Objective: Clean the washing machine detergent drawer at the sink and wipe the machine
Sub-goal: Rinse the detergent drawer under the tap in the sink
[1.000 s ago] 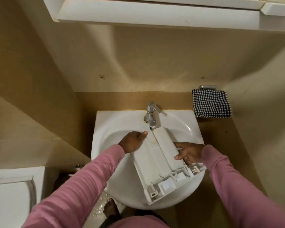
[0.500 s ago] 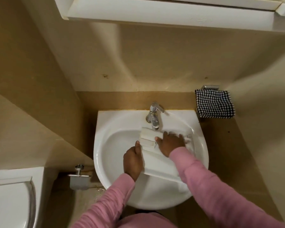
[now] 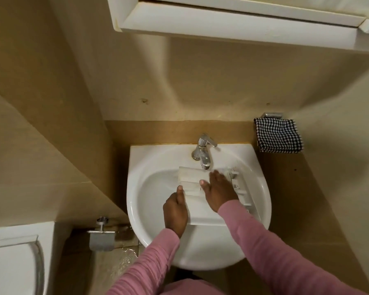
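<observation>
The white detergent drawer [image 3: 202, 216] lies upside down in the white sink [image 3: 149, 188], its ribbed underside up and its front panel at the right by the basin wall. My left hand [image 3: 176, 211] grips the drawer's left edge, thumb on top. My right hand [image 3: 218, 190] lies flat on the drawer's underside, fingers spread, just below the chrome tap [image 3: 202, 152]. I cannot tell whether water runs from the tap. Both arms wear pink sleeves.
A black-and-white checked cloth [image 3: 278, 135] hangs on a wall holder right of the sink. A white cabinet [image 3: 232, 20] overhangs above. A metal paper holder [image 3: 101, 237] is on the wall lower left, beside a white toilet [image 3: 11, 265]. The floor below looks wet.
The drawer was turned from lengthwise, held at both sides, to lying across the basin under the tap. My right hand moved onto its underside; my left shifted to its left edge.
</observation>
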